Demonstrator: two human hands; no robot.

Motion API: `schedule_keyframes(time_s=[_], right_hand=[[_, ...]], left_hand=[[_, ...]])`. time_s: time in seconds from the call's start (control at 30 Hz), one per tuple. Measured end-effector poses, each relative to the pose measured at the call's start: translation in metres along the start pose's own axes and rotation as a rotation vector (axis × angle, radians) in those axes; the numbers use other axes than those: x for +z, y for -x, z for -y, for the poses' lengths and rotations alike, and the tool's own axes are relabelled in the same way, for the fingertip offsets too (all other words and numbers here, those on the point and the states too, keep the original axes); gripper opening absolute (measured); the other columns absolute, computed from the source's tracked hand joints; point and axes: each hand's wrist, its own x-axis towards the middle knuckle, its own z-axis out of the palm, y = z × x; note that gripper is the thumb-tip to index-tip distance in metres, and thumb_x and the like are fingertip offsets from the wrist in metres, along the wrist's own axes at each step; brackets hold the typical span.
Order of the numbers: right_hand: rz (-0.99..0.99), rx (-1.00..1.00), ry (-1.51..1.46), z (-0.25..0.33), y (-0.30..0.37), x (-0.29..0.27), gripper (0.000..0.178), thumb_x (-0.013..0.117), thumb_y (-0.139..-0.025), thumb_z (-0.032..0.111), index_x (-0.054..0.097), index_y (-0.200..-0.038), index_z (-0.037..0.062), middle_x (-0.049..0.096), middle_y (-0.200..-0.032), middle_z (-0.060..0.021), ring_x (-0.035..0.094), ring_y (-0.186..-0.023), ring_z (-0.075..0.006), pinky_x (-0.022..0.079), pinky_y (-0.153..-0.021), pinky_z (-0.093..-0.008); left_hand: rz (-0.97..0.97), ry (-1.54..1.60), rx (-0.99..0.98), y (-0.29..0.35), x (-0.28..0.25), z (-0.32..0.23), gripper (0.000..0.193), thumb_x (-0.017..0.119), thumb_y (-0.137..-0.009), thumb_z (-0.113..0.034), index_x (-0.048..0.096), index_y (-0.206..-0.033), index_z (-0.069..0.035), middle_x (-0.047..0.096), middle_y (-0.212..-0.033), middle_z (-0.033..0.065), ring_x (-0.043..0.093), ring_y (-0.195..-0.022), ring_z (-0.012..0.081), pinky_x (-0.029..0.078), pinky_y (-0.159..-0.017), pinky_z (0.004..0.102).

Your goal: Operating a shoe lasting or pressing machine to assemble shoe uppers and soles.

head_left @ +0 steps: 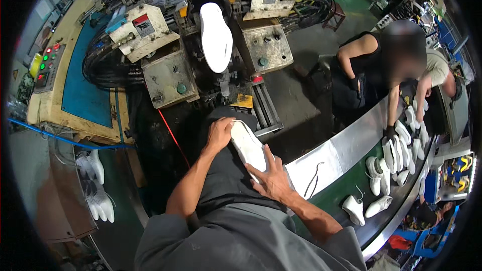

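A white shoe [248,145] lies lengthwise over my lap, its long pale surface facing up. My left hand [219,135] wraps round its far end, fingertips at the rim. On the nearer right side, my right hand [273,178] grips the same shoe, fingers and thumb pressed to its edge. What lies under the shoe is hidden. Straight ahead, another white shoe [216,40] sits in the middle of a machine [170,75], its flat bottom turned up, apart from both hands.
At right, a curved metal-edged conveyor [314,163] carries several white shoes [394,153]. Two people work beyond it; one person's gloved hand [389,133] touches the shoes. A control panel [48,68] with lit buttons stands at left. More shoes [100,206] lie at lower left.
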Motion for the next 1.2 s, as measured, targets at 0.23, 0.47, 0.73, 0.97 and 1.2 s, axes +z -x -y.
schedule_keyframes(time_s=[0.23,0.47,0.73,0.97,1.2], right_hand=[[-0.006,-0.055,-0.044,-0.016,-0.006,-0.009,0.062,0.086,-0.083,0.029,0.074,-0.144,0.0312,0.021,-0.171,-0.0403,0.05,-0.136,-0.0568,0.05,-0.113,-0.0584],[-0.031,0.022,-0.138,-0.009,-0.015,-0.025,0.055,0.086,-0.086,0.029,0.078,-0.14,0.0277,0.026,-0.171,-0.0394,0.049,-0.142,-0.0552,0.049,-0.114,-0.0578],[-0.33,0.106,-0.002,-0.014,-0.086,-0.105,0.056,0.086,-0.086,0.027,0.077,-0.141,0.0254,0.026,-0.17,-0.0412,0.046,-0.144,-0.0574,0.049,-0.113,-0.0595],[-0.407,-0.02,0.002,0.004,-0.235,-0.151,0.06,0.084,-0.086,0.031,0.074,-0.145,0.0307,0.029,-0.17,-0.0387,0.046,-0.145,-0.0573,0.045,-0.119,-0.0576],[-0.482,-0.111,-0.02,0.009,-0.36,-0.13,0.058,0.081,-0.09,0.034,0.072,-0.147,0.0328,0.025,-0.173,-0.0347,0.053,-0.13,-0.0574,0.055,-0.106,-0.0597]], left_hand=[[-0.027,-0.03,-0.003,-0.003,0.002,-0.011,0.024,0.065,-0.103,-0.01,0.077,-0.121,0.001,0.077,-0.112,0.0231,0.073,-0.102,0.046,0.059,-0.086,0.0478],[0.085,0.218,-0.06,-0.023,-0.004,0.003,0.028,0.071,-0.103,-0.015,0.075,-0.126,0.0,0.079,-0.12,0.0156,0.077,-0.108,0.0303,0.058,-0.097,0.039],[-0.182,1.066,-0.186,-0.241,-0.128,-0.021,0.08,0.069,-0.108,-0.04,0.034,-0.171,-0.006,0.051,-0.165,0.0161,0.051,-0.148,0.0266,0.045,-0.119,0.0444],[0.084,1.182,-0.103,-0.238,-0.156,-0.052,0.073,0.064,-0.109,-0.026,0.031,-0.171,-0.008,0.055,-0.159,0.0181,0.058,-0.143,0.0336,0.05,-0.117,0.0491],[0.052,1.249,-0.154,-0.061,-0.186,-0.018,0.09,0.06,-0.107,-0.062,0.027,-0.174,-0.012,0.041,-0.171,0.0155,0.046,-0.154,0.0339,0.041,-0.126,0.0527]])
